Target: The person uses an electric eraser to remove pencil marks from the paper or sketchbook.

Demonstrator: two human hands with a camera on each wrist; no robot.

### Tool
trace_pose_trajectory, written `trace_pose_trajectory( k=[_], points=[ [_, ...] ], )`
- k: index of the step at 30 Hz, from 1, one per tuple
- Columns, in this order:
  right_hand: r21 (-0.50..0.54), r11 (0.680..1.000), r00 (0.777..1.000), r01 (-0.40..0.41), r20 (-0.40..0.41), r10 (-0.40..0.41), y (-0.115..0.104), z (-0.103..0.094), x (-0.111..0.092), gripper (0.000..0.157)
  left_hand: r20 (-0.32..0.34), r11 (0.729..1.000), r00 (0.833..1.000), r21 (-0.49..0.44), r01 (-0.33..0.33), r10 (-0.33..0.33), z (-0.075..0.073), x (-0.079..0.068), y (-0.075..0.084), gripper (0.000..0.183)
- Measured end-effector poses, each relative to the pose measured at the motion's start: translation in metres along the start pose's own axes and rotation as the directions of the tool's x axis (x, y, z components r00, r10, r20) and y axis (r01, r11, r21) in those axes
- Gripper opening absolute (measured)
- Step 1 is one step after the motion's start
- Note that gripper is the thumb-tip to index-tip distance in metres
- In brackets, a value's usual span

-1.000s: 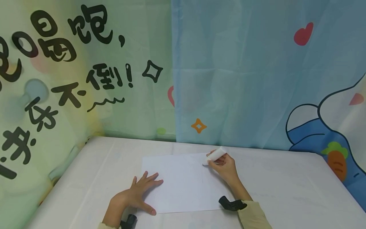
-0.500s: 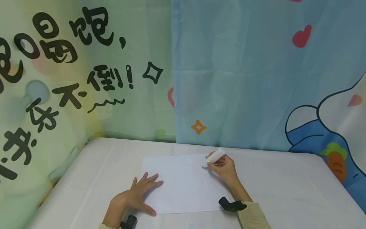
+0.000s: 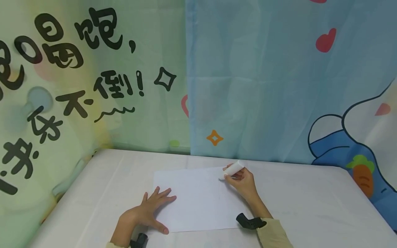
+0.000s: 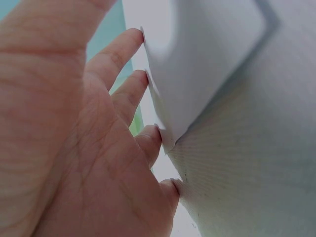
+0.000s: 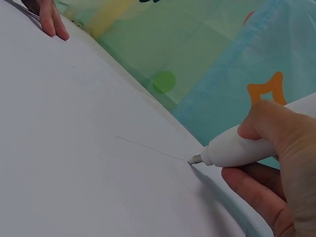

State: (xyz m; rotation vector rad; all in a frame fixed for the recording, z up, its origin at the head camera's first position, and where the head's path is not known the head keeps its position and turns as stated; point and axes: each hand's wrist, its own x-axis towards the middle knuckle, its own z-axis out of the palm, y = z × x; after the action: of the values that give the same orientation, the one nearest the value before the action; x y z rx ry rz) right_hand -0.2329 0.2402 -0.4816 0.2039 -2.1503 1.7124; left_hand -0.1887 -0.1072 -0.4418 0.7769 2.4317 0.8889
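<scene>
A white sheet of paper lies on the white-covered table. My left hand rests on its left edge with fingers spread; in the left wrist view, the fingertips press down at the paper's corner. My right hand holds a thick white pen-shaped electric eraser near the paper's upper right. Thumb and fingers pinch its tapered body in the right wrist view, where the short pale tip touches the paper. A thin faint line runs across the sheet up to that tip.
The table extends on both sides of the paper. Behind it hang a blue curtain and a green one with black lettering. A black wrist strap sits at the right sleeve.
The head view has tilted up very slightly. Both hands stay almost in place, with the eraser's tip at nearly the same spot on the paper.
</scene>
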Motion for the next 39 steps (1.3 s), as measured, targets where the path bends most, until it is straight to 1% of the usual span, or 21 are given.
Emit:
trace_pose_trajectory(
  k=[3, 10, 17, 28, 39],
  points=[
    [0.002, 1.0, 1.0, 0.003, 0.001, -0.003, -0.001, 0.0007, 0.0003, 0.034, -0.001, 1.0, 1.0, 0.0, -0.006, 0.006, -0.0008, -0.0004, -0.0003, 0.098],
    [-0.032, 0.999, 1.0, -0.023, 0.014, 0.023, -0.0038, 0.0015, -0.0005, 0.034, -0.005, 1.0, 1.0, -0.001, -0.021, 0.021, -0.001, -0.001, -0.001, 0.097],
    [-0.017, 0.999, 0.998, -0.05, 0.032, 0.051, -0.0054, 0.0008, -0.0012, 0.034, -0.003, 1.0, 1.0, -0.002, -0.014, 0.014, -0.0007, -0.0012, 0.0006, 0.097],
    [0.005, 0.999, 0.999, -0.037, 0.034, 0.037, -0.0036, 0.0, -0.0006, 0.036, -0.007, 1.0, 1.0, -0.021, -0.013, 0.012, -0.0008, -0.0015, 0.0018, 0.098],
    [-0.006, 0.999, 0.998, -0.054, 0.039, 0.054, -0.0067, -0.0004, -0.0025, 0.034, -0.005, 1.0, 1.0, 0.016, 0.0, 0.0, 0.0013, -0.0002, 0.0001, 0.097]
  ],
)
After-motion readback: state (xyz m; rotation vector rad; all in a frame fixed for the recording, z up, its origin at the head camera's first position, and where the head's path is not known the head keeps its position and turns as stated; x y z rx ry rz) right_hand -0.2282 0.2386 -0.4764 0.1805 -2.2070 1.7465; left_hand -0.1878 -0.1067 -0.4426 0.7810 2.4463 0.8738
